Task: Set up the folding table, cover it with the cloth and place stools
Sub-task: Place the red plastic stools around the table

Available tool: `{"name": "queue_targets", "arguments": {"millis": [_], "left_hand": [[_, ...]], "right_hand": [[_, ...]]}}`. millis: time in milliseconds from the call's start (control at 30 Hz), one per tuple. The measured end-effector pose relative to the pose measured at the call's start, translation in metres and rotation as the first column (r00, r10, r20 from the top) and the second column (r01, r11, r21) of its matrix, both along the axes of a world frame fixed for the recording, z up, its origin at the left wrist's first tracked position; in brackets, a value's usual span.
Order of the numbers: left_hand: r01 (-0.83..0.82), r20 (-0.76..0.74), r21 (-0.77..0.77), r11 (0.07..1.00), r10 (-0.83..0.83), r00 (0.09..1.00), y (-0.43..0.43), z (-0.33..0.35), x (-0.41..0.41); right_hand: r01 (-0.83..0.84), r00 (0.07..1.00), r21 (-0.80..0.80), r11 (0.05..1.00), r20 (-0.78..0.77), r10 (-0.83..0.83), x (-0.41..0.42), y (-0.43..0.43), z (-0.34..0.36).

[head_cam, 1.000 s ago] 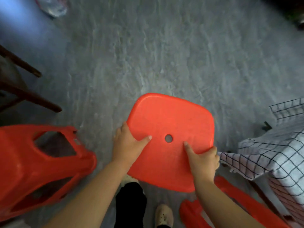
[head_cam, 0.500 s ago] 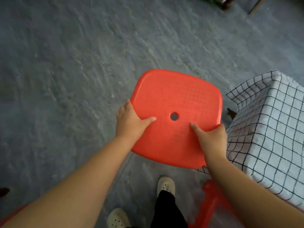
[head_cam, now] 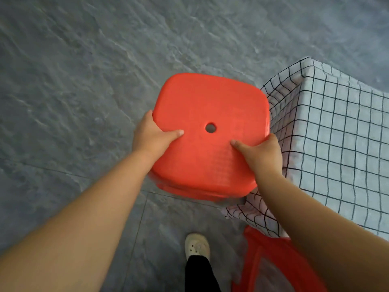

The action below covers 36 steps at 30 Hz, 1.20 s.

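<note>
Stool: the red stool (head_cam: 210, 135) sits in the centre of the frame with its seat facing up at you. Its legs are hidden under the seat, so you cannot tell whether it has reached the floor (head_cam: 84, 81).
Left hand: your left hand (head_cam: 150, 137) grips the seat's left edge, thumb lying flat on top and fingers wrapped under the rim out of sight.
Right hand: your right hand (head_cam: 263, 152) grips the lower right edge the same way, thumb on top.
Why this hold: a hand on each side likely keeps the seat level and lets you steer it in beside the table.
Table: at the right of the frame, hidden under the checked cloth (head_cam: 336, 144), whose corner hangs down just beside the stool.
Second stool: another red stool (head_cam: 271, 262) shows at the lower right, partly behind your right forearm.
Stage: table and cloth look finished; placing the stools is the step in hand.
Watch: the hanging cloth is close to your right hand and could snag under a leg.
</note>
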<state>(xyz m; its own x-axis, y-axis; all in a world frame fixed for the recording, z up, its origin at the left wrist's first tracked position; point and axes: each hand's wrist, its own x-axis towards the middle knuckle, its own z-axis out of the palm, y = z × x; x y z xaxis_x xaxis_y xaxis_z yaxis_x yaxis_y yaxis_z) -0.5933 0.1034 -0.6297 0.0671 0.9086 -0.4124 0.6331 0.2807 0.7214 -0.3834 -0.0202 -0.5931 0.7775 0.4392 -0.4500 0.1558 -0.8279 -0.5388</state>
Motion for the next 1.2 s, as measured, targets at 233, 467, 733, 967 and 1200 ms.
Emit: {"name": "queue_targets", "arguments": {"millis": [233, 467, 733, 967, 1200], "left_hand": [[-0.024, 0.057, -0.006, 1.000, 0.025, 0.998, 0.018, -0.030, 0.014], [-0.029, 0.077, -0.090, 0.996, 0.036, 0.996, 0.028, -0.039, 0.006], [-0.158, -0.064, -0.066, 0.985, 0.153, 0.986, -0.025, -0.038, -0.031], [-0.329, -0.137, -0.007, 0.944, 0.325, 0.936, -0.091, -0.036, -0.217], [-0.559, -0.159, 0.056, 0.827, 0.561, 0.813, -0.168, 0.006, -0.436]], "right_hand": [[-0.095, 0.995, 0.001, 0.995, -0.030, 0.095, 0.010, 0.010, -0.029], [-0.086, 0.994, 0.002, 0.996, -0.073, 0.086, 0.013, 0.022, -0.042], [-0.188, 0.957, 0.130, 0.973, 0.248, 0.152, -0.027, 0.017, -0.020], [-0.746, 0.638, 0.102, 0.658, 0.389, 0.664, -0.158, 0.014, -0.010], [-0.990, 0.139, 0.036, 0.135, 0.338, 0.931, -0.408, -0.006, 0.008]]}}
